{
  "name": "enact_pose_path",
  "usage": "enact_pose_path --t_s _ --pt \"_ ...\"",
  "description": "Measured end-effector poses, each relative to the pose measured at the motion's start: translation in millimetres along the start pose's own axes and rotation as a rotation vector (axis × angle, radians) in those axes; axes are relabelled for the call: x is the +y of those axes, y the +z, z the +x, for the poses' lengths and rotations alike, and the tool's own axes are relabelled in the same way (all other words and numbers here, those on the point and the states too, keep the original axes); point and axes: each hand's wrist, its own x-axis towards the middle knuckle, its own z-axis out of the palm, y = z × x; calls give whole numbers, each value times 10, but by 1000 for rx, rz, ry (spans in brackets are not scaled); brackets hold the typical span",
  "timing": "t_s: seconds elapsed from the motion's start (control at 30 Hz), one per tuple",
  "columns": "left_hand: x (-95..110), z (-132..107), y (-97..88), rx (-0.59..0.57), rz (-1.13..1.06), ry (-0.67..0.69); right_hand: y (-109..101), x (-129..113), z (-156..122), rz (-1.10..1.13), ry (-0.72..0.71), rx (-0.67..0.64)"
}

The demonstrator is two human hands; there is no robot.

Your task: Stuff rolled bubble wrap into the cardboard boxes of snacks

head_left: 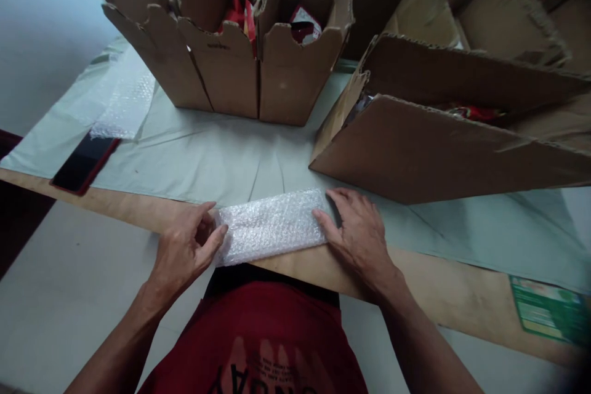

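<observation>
A folded strip of bubble wrap lies across the table's front edge, flat and long from side to side. My left hand grips its left end, thumb and forefinger on either side, the other fingers curled under. At the right end, my right hand holds the strip with the thumb on top and the fingers bent at its far corner. Whether anything is wrapped inside the strip cannot be made out.
Three joined cardboard bins stand at the back, red packets inside. A larger cardboard box is at the right. Left lie a phone and loose bubble wrap. A green printed sheet rests at the right front edge.
</observation>
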Motion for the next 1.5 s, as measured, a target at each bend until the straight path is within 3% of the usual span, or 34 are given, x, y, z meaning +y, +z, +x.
enact_pose_path --t_s 0.1,0.2,0.3,0.37,0.47,0.6,0.7,0.83,0.93,1.07,1.2,1.3,1.4,1.5 --pt "10 53 51 58 134 61 67 -85 107 16 -17 -65" --pt "44 111 115 0 149 103 36 -136 88 219 -19 -45" --pt "140 108 138 -59 -14 82 -139 -121 -49 476 71 -13" --pt "241 61 146 -107 -193 20 -279 -76 -131 525 137 73" --pt "402 -38 200 -184 -406 -56 -382 31 -123 423 137 233" --pt "526 -123 337 -262 -399 -110 -311 200 32 214 -17 220" --pt "537 -132 399 -258 -356 -160 -336 242 -54 148 -141 219" --pt "520 -110 399 -285 -355 -178 -459 26 -522 244 -293 72" --pt "535 -94 392 -305 -384 -206 -373 -300 -818 255 -384 -33" --pt "610 -109 407 -326 -507 -258 -119 -660 -887 222 -343 62" --pt "615 -164 354 -354 -606 -274 -26 -749 -868 313 -263 145" --pt "486 -216 208 -324 -532 -135 -34 -679 -907 513 -176 175" --pt "348 -242 61 -270 -399 131 -50 -597 -952 684 -41 182" --pt "357 -204 60 -337 -376 394 -58 -576 -978 740 68 177"
